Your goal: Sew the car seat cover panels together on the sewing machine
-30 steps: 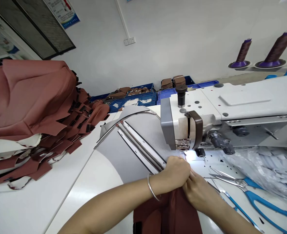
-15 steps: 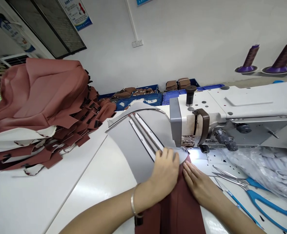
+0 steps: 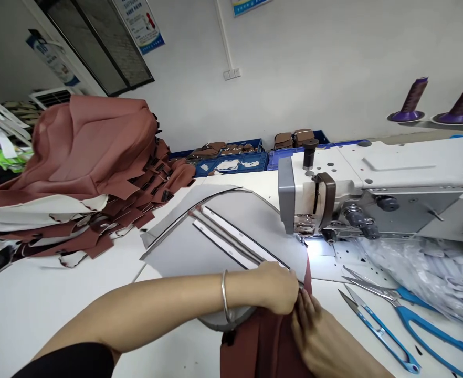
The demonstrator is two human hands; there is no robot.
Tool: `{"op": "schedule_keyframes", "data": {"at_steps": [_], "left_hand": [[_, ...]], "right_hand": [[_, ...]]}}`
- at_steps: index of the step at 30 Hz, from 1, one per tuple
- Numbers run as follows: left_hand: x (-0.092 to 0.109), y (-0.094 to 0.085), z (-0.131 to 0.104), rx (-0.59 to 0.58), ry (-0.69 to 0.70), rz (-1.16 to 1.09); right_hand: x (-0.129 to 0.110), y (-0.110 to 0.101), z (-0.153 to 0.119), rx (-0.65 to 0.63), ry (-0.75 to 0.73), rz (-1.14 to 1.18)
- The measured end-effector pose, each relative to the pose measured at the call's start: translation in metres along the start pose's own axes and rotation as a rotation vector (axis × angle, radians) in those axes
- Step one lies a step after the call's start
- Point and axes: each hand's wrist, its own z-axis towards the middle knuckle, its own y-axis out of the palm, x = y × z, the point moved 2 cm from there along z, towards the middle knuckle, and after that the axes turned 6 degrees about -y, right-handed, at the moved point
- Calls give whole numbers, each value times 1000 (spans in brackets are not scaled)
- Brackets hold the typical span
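A seat cover piece lies wrong side up by the sewing machine [image 3: 397,168], showing its grey backing [image 3: 251,220] and two white strips [image 3: 219,243]. Its maroon fabric [image 3: 241,349] hangs toward me. My left hand [image 3: 276,287], with a bracelet at the wrist, is closed on the piece's edge; its fingertips are hidden. Right beside it, my right hand [image 3: 314,328] has its fingers bent together on the maroon fabric at the same edge. Both hands are in front of the lit needle area [image 3: 303,241], apart from it.
Blue-handled scissors [image 3: 424,325] and blue thread snips [image 3: 381,331] lie at the right, near a plastic bag of white parts [image 3: 440,273]. Maroon seat covers [image 3: 101,142] are heaped at the left. Blue crates [image 3: 243,161] stand behind the table; thread cones [image 3: 414,97] stand at the upper right.
The grey-backed piece has turned and shifted left and toward me, away from the needle. Both hands have drawn nearer me, and my left hand has closed on the edge.
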Motion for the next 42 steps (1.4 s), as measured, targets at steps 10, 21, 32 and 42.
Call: {"op": "schedule_keyframes", "data": {"at_steps": [10,21,32,42], "left_hand": [[3,25,23,40,101,-80],[-2,-3,30,-114,21,-120],[-15,5,49,200,-231,-334],[-35,23,-14,528,-258,-431]], "right_hand": [[7,2,5,18,-3,91],[28,17,5,66,93,185],[54,33,11,71,98,138],[11,1,-4,92,-128,141]]}}
